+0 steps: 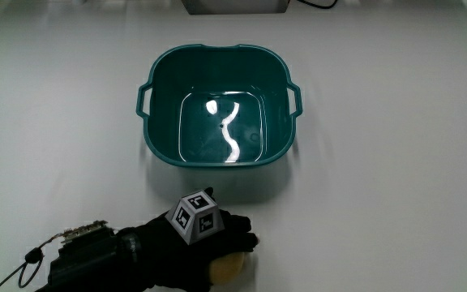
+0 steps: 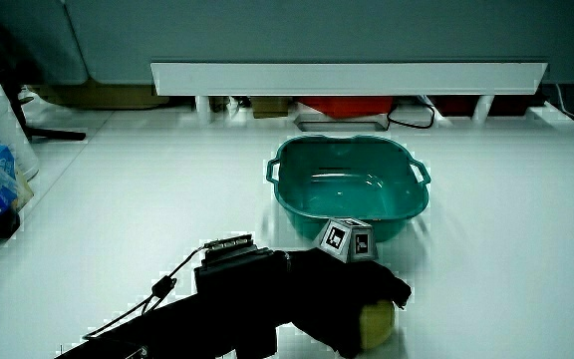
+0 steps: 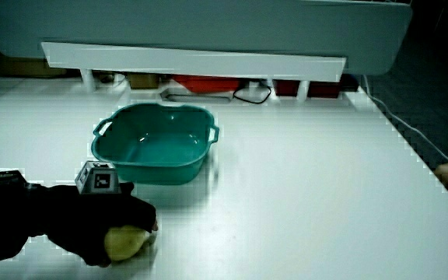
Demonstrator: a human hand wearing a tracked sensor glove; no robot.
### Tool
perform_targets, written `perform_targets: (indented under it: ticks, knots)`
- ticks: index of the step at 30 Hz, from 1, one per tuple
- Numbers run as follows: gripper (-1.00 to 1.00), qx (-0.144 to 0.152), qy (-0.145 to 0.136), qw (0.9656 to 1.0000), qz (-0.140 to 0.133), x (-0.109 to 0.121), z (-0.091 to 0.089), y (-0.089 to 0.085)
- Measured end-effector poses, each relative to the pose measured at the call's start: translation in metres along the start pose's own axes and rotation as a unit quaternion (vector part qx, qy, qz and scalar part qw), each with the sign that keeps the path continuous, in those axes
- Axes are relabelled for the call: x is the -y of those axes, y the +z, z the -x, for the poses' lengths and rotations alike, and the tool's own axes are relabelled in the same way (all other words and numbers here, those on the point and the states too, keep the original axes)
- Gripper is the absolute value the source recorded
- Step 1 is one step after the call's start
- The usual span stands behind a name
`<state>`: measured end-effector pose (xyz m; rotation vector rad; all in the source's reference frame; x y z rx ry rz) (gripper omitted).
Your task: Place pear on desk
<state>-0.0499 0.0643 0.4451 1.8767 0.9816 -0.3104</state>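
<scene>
Pear (image 3: 124, 243) in hand (image 1: 205, 243), no labels

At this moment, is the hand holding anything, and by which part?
Yes. The hand is curled over a yellowish pear, gripping it from above around its body, nearer the person than the teal basin. Its underside is hidden.

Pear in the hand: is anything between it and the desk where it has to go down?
Nothing visible. The hand holds the pear low over bare desk, nearer to the person than the teal basin. The basin stands apart from it. In a side view the pear looks at or almost on the desk.
</scene>
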Motion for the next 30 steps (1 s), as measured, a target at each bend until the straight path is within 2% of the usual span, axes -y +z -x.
perform_targets:
  ticks: [1,2,3,5,6,8,13,15,17,18,19,20,21,22,23,25,27,30]
  knots:
    - [-0.40,-0.002,-0.004,1.0000,0.002,-0.001,0.001,-0.002]
    - [-0.45,0.005,0.006,0.9999,0.013,0.001,0.000,-0.002]
    - [-0.50,0.013,0.001,0.9998,0.015,0.000,0.003,-0.006]
    - [-0.60,0.024,-0.004,0.9996,0.010,0.001,0.006,-0.006]
    - [-0.65,0.016,0.001,0.9998,0.014,0.003,0.003,-0.003]
    - [-0.75,0.025,0.003,0.9995,0.016,0.001,0.005,-0.006]
    - [-1.00,0.023,-0.002,0.9997,0.008,0.006,0.003,-0.004]
    - [-1.00,0.018,-0.010,0.9998,0.002,0.009,0.000,-0.003]
    - [-1.00,0.024,-0.004,0.9997,0.003,0.012,0.001,-0.004]
    - [-1.00,0.026,-0.008,0.9996,-0.013,0.015,0.002,-0.004]
    - [-1.00,0.036,-0.010,0.9993,-0.007,0.018,0.002,-0.003]
    - [-1.00,0.030,-0.017,0.9990,-0.027,0.022,0.003,-0.003]
    - [-1.00,0.042,-0.024,0.9984,-0.028,0.022,0.006,-0.005]
    - [-1.00,0.040,-0.020,0.9985,-0.033,0.027,0.006,-0.002]
    - [-1.00,0.063,-0.002,0.9978,-0.020,0.030,0.010,-0.005]
    - [-1.00,0.059,0.007,0.9979,-0.026,0.039,0.018,-0.009]
    - [-1.00,0.055,-0.004,0.9967,-0.059,0.052,0.026,-0.009]
    - [-1.00,0.049,-0.020,0.9926,-0.109,0.072,0.038,-0.008]
